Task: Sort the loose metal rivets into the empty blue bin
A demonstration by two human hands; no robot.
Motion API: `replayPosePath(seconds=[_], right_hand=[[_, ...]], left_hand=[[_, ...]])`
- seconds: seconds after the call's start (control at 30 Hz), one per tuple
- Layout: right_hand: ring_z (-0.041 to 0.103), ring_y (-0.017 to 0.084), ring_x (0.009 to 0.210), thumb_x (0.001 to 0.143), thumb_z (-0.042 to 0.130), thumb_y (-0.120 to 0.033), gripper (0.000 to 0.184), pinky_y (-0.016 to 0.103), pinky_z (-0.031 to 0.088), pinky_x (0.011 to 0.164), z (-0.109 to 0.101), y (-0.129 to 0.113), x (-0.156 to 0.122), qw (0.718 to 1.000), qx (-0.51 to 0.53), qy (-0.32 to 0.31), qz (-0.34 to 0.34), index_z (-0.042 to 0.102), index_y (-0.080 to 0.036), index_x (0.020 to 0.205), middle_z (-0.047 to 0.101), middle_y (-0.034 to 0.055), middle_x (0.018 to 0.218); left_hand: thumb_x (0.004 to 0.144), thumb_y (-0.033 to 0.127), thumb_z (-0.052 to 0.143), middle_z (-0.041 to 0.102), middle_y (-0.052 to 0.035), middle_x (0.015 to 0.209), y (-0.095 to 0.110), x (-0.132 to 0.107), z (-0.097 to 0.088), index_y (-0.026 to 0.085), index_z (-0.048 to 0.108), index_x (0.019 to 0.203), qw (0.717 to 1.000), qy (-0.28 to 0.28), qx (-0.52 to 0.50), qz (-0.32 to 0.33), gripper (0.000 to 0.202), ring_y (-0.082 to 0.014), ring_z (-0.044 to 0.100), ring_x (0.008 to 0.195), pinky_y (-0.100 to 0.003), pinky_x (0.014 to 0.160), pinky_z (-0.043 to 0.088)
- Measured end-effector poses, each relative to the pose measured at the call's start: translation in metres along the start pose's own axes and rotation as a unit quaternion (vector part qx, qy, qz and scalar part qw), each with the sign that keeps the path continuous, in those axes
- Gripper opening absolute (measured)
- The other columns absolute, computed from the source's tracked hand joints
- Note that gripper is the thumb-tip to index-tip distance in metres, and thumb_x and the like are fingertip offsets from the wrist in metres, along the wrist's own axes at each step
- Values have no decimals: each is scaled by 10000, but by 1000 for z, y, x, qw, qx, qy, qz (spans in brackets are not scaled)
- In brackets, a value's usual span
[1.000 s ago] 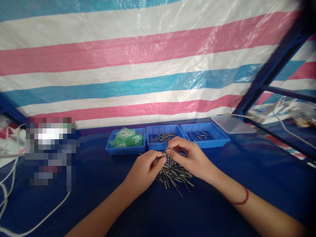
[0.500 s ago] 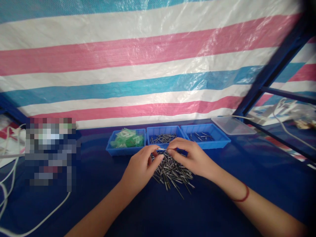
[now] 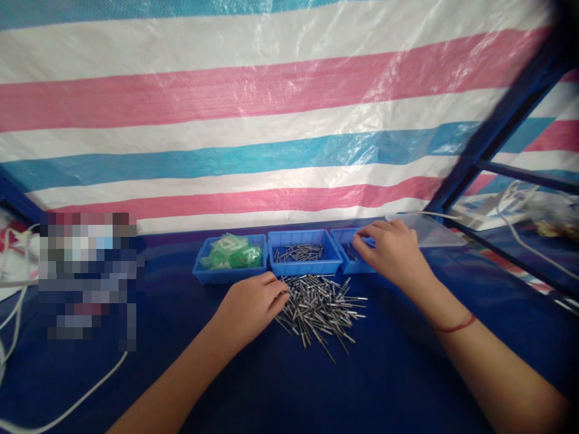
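A pile of thin metal blind rivets [image 3: 319,307] lies on the dark blue tabletop. At the pile's left edge is my left hand [image 3: 253,304], its fingers bent and pressed together over the rivets; whatever sits between the fingertips is hidden. My right hand [image 3: 393,250] hovers over the right blue bin [image 3: 346,265], fingers curled in a pinch, and I cannot make out what they hold. A few rivets show inside that bin, partly covered by the hand. More rivets lie in the middle blue bin [image 3: 332,263].
A left blue bin [image 3: 226,276] holds green plastic packets [image 3: 233,252]. Behind my right hand lies a clear plastic lid [image 3: 441,235]. White cables [image 3: 90,395] run along the left side. A striped sheet [image 3: 253,102] hangs behind, with a blue metal frame [image 3: 488,126] at right.
My hands have parted from a shared pinch on a small thin piece above the pile. The right moved right and up over the right bin; the left dropped slightly to the pile's left edge.
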State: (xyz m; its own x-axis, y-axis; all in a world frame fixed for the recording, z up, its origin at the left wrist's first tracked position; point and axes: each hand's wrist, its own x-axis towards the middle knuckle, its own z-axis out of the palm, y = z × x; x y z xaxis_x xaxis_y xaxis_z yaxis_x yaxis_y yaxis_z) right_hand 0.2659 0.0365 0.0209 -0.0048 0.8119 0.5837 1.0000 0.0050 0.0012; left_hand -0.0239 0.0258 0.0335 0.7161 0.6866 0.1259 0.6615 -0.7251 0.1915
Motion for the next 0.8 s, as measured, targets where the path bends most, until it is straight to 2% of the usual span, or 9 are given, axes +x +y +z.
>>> replayPosePath(seconds=[0.17, 0.33, 0.57, 0.67, 0.8], right_hand=[[542, 238, 792, 880, 475, -295, 243, 371, 366, 738, -12, -34, -6, 990, 115, -12, -85, 664, -180, 779, 675, 86, 819], [521, 243, 839, 886, 486, -289, 217, 377, 358, 752, -19, -61, -18, 971, 184, -52, -141, 657, -188, 799, 665, 72, 843], [518, 212, 795, 876, 505, -252, 198, 364, 372, 743, -18, -70, -21, 953, 239, -94, -162, 648, -185, 756, 638, 54, 771], [538, 210, 811, 827, 580, -250, 95, 364, 394, 760, -16, -71, -22, 938, 279, -118, -168, 652, -189, 838, 645, 44, 801], [575, 194, 817, 800, 638, -269, 135, 357, 425, 777, -14, -72, -23, 905, 376, -128, -153, 647, -193, 911, 666, 35, 848]], left_hand=[[916, 462, 450, 639, -46, 934, 8, 4, 15, 209, 638, 995, 999, 5, 11, -42, 325, -213, 631, 837, -298, 716, 482], [937, 334, 438, 635, -41, 909, 11, 5, 21, 199, 632, 911, 998, 18, 33, -55, 237, -199, 623, 823, -279, 690, 471], [948, 253, 379, 621, -65, 894, 10, 6, 24, 165, 611, 896, 992, 5, 98, -76, 254, -217, 621, 812, -305, 704, 471], [953, 232, 365, 603, -57, 900, 7, 5, 20, 165, 581, 923, 993, 28, 59, -99, 228, -201, 613, 813, -298, 724, 460], [962, 235, 363, 578, -36, 878, 6, 5, 13, 172, 542, 896, 988, 101, -76, -91, 201, -175, 585, 822, -278, 747, 435]])
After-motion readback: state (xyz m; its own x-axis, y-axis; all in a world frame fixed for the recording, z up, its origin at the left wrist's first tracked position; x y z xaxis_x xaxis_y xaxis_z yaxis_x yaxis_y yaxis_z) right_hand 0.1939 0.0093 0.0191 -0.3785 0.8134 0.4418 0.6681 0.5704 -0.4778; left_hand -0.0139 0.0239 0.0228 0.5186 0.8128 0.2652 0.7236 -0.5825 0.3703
